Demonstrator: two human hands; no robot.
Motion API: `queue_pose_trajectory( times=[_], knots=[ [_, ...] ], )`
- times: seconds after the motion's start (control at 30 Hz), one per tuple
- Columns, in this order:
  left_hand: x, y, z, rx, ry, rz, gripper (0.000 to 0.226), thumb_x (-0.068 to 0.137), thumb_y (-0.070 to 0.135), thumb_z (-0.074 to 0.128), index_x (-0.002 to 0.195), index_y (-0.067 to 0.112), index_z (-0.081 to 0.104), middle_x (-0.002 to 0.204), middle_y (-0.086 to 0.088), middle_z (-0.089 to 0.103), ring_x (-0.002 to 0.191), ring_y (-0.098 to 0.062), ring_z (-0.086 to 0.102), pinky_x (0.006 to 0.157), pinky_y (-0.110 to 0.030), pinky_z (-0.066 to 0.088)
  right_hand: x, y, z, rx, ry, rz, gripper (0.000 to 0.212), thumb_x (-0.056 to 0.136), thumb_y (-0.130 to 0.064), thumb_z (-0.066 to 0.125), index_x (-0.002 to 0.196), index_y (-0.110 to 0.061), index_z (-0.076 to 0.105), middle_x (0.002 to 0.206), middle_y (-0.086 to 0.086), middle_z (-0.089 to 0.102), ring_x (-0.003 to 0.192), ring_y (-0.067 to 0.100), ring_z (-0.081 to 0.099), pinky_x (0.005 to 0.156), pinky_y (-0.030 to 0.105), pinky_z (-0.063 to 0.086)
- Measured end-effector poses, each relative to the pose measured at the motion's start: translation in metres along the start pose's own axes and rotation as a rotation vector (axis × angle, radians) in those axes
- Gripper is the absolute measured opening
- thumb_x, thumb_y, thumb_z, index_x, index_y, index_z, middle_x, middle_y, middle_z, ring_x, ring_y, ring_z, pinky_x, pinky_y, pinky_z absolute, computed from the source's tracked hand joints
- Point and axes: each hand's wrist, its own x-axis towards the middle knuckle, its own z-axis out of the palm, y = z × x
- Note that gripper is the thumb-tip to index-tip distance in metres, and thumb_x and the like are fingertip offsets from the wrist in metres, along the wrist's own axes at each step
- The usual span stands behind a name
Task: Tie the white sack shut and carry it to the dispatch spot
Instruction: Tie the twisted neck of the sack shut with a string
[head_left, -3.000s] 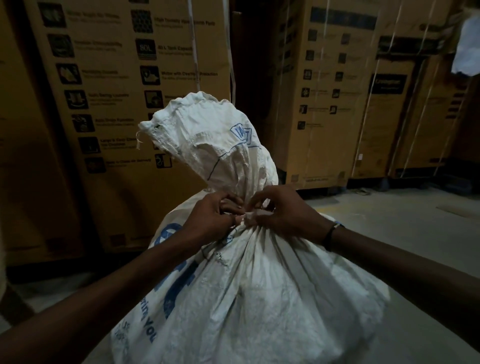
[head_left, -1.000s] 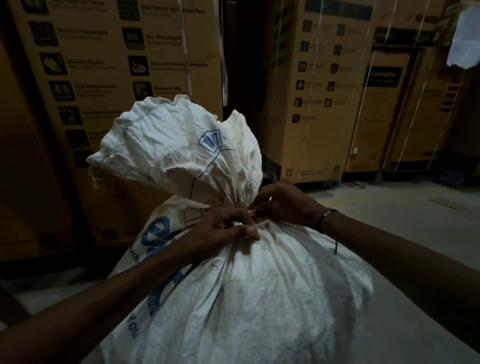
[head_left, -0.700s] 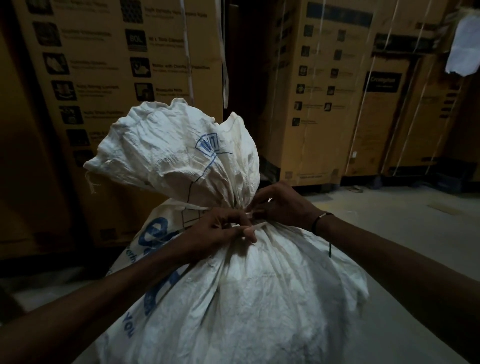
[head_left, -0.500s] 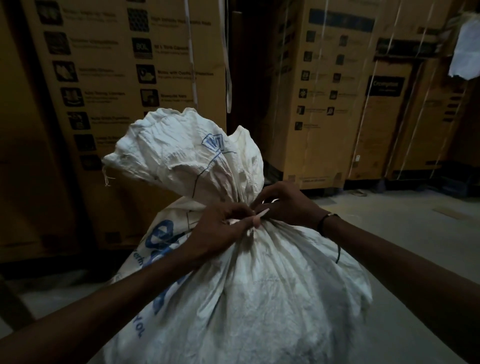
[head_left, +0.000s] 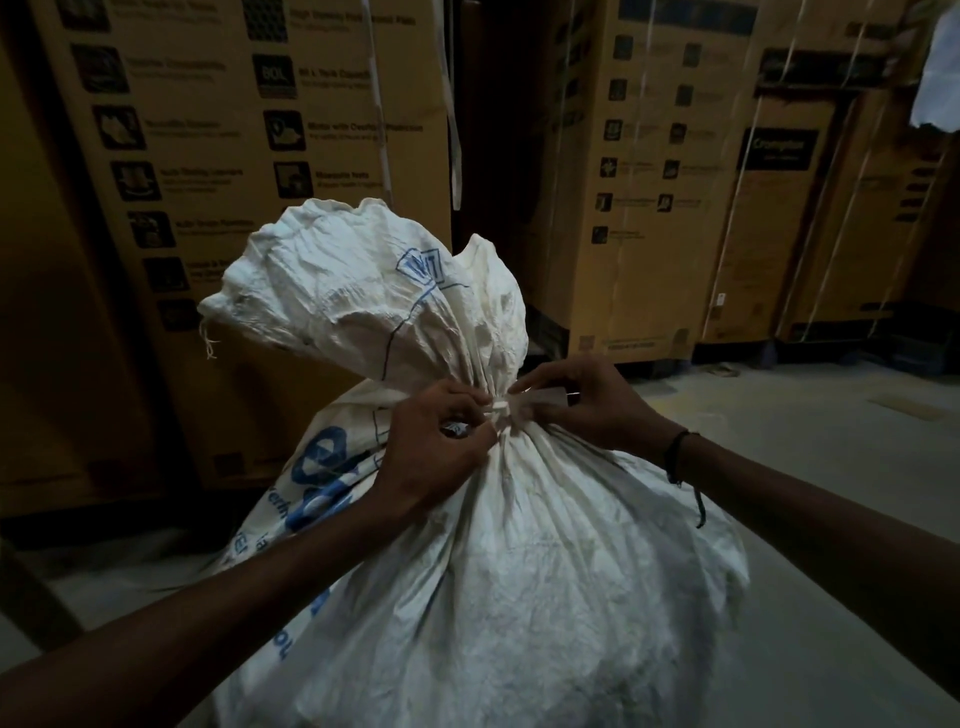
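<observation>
Head view: bulging white woven-plastic sack (head_left: 519, 561) stands on the floor before brown cartons (head_left: 249, 130), its neck gathered. Left hand (head_left: 436, 447) and right hand (head_left: 587, 405) each pinch a flat white tie strip (head_left: 501, 408) at the neck. Knot looks unfinished; carrying remains.

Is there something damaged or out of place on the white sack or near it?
Only small things. A frayed thread hangs from the white sack at the left corner of its flared top. On the cardboard box behind, a strapping band hangs loose. No spill shows.
</observation>
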Motion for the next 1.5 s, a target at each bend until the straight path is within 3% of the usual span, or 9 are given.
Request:
queue_pose_trajectory(
  times=[0.13, 0.5, 0.8, 1.03, 1.13, 1.23, 1.3, 1.37, 1.5],
  knots=[
    [0.001, -0.002, -0.001, 0.020, -0.008, -0.032, 0.011, 0.082, 0.009, 0.085, 0.074, 0.013, 0.078, 0.098, 0.007, 0.076, 0.085, -0.004, 0.075, 0.071, -0.013, 0.058, 0.000, 0.000, 0.003, 0.024, 0.018, 0.017, 0.022, 0.086, -0.020, 0.088, 0.107, -0.018, 0.084, 0.105, -0.009, 0.081, 0.098, 0.003, 0.076, 0.084, 0.029, 0.064],
    [0.003, 0.004, -0.001, 0.098, -0.027, 0.019, 0.016, 0.080, 0.011, 0.086, 0.071, 0.020, 0.077, 0.094, 0.004, 0.075, 0.088, -0.003, 0.072, 0.069, -0.008, 0.052, 0.000, -0.002, 0.004, 0.080, 0.019, 0.036, 0.020, 0.088, -0.018, 0.087, 0.107, -0.016, 0.084, 0.105, -0.006, 0.081, 0.098, 0.007, 0.077, 0.085, 0.027, 0.063],
    [0.010, 0.014, 0.003, 0.244, 0.003, 0.035, 0.006, 0.077, 0.015, 0.089, 0.076, 0.013, 0.083, 0.090, 0.000, 0.075, 0.084, -0.006, 0.070, 0.078, -0.029, 0.059, 0.001, -0.008, 0.002, 0.050, 0.030, 0.063, 0.028, 0.084, -0.018, 0.089, 0.111, -0.015, 0.082, 0.107, -0.004, 0.081, 0.096, 0.007, 0.077, 0.087, 0.036, 0.065],
    [0.013, 0.017, 0.003, 0.316, 0.020, 0.047, 0.014, 0.072, 0.022, 0.094, 0.074, 0.015, 0.083, 0.100, 0.001, 0.066, 0.086, -0.003, 0.064, 0.074, -0.008, 0.045, 0.003, -0.006, -0.001, 0.083, -0.012, 0.097, 0.026, 0.083, -0.008, 0.085, 0.108, -0.016, 0.083, 0.102, -0.005, 0.081, 0.094, 0.009, 0.078, 0.085, 0.038, 0.065],
    [0.014, 0.015, 0.004, 0.283, 0.026, 0.036, 0.013, 0.072, 0.019, 0.093, 0.071, 0.016, 0.080, 0.095, 0.002, 0.067, 0.081, -0.004, 0.067, 0.068, -0.024, 0.059, 0.002, -0.007, -0.003, 0.116, -0.047, 0.115, 0.030, 0.080, -0.009, 0.074, 0.107, -0.019, 0.083, 0.097, -0.009, 0.081, 0.086, 0.023, 0.076, 0.079, 0.049, 0.064],
    [0.017, 0.018, 0.007, 0.261, 0.053, 0.004, 0.018, 0.068, 0.019, 0.096, 0.069, 0.015, 0.079, 0.088, -0.002, 0.067, 0.075, -0.012, 0.069, 0.065, -0.040, 0.063, 0.004, -0.004, -0.005, 0.279, -0.071, 0.160, 0.033, 0.084, -0.015, 0.062, 0.109, -0.009, 0.082, 0.101, -0.008, 0.079, 0.092, 0.023, 0.072, 0.084, 0.043, 0.057],
    [0.021, 0.019, 0.009, 0.266, 0.065, -0.013, 0.026, 0.063, 0.027, 0.100, 0.067, 0.017, 0.077, 0.084, -0.002, 0.066, 0.071, -0.012, 0.067, 0.062, -0.036, 0.061, 0.006, 0.000, -0.006, 0.474, -0.112, 0.261, 0.043, 0.087, -0.016, 0.052, 0.114, 0.006, 0.076, 0.116, 0.011, 0.076, 0.110, 0.033, 0.070, 0.095, 0.044, 0.054],
    [0.024, 0.019, 0.011, 0.271, 0.064, -0.011, 0.032, 0.059, 0.036, 0.101, 0.066, 0.020, 0.075, 0.081, 0.000, 0.065, 0.070, -0.006, 0.064, 0.058, -0.020, 0.055, 0.006, 0.001, -0.009, 0.596, -0.164, 0.320, 0.055, 0.089, -0.021, 0.043, 0.122, 0.016, 0.068, 0.130, 0.025, 0.068, 0.121, 0.044, 0.065, 0.096, 0.040, 0.059],
    [0.026, 0.016, 0.012, 0.277, 0.064, 0.015, 0.038, 0.058, 0.046, 0.099, 0.068, 0.017, 0.076, 0.079, 0.002, 0.064, 0.068, -0.001, 0.061, 0.055, -0.007, 0.043, 0.008, -0.003, -0.011, 0.677, -0.185, 0.415, 0.050, 0.098, -0.024, 0.045, 0.123, 0.012, 0.069, 0.125, 0.019, 0.073, 0.108, 0.030, 0.072, 0.088, 0.030, 0.062]
  ],
)
